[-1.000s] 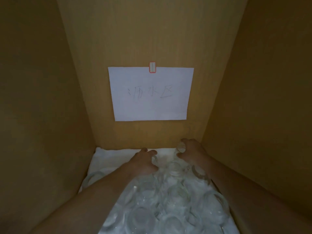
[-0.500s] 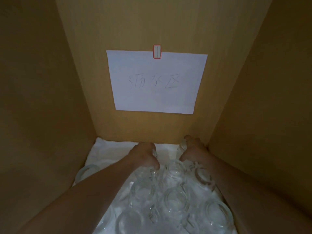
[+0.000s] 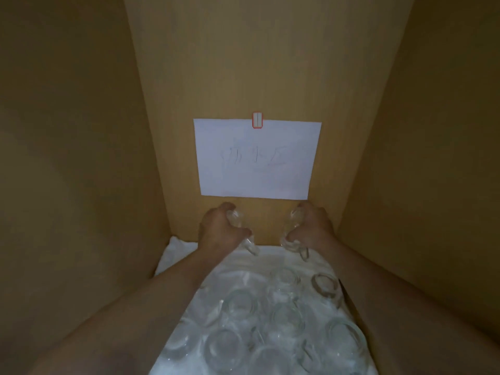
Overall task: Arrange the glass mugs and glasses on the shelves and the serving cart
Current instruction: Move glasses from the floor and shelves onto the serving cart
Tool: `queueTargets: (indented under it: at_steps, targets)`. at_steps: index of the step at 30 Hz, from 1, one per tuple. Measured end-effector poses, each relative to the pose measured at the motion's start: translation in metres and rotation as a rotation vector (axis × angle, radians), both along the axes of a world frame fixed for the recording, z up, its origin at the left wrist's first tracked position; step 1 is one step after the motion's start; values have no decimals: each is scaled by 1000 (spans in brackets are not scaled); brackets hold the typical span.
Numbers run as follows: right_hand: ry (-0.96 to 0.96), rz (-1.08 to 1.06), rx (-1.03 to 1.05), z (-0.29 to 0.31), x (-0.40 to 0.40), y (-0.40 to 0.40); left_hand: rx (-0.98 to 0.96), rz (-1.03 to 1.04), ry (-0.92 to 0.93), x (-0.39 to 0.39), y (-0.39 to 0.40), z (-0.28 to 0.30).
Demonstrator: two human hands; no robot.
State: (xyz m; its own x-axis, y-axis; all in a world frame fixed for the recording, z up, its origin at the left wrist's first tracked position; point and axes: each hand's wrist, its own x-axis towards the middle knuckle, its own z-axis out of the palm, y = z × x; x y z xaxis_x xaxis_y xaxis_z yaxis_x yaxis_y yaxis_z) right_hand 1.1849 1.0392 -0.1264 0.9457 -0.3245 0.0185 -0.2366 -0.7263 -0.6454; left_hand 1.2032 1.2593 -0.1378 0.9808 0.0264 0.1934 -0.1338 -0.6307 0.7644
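Both my arms reach deep into a wooden cabinet compartment. My left hand (image 3: 219, 231) grips a clear glass mug (image 3: 247, 243), lifted off the white cloth (image 3: 176, 253) near the back wall. My right hand (image 3: 311, 226) grips a second clear glass mug (image 3: 293, 246), its handle hanging below my fingers. Both mugs are held in the air, tilted. Below and nearer to me, several clear glasses and mugs (image 3: 240, 304) stand upside down on the cloth.
A white paper sheet (image 3: 257, 158) with handwritten characters is taped to the back wall above my hands. Wooden side walls (image 3: 81, 185) close the compartment on left and right. A glass (image 3: 324, 286) stands close to my right forearm.
Both hands have risen from the cloth, each lifting a glass mug off it toward the back wall. The view has tilted downward, so the paper sits lower in frame.
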Motion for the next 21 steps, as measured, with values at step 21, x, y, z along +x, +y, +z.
queueTargets:
  at_steps: [21]
  targets:
    - [-490, -53, 1505, 58, -246, 107, -1407, -313, 423, -189, 91, 92]
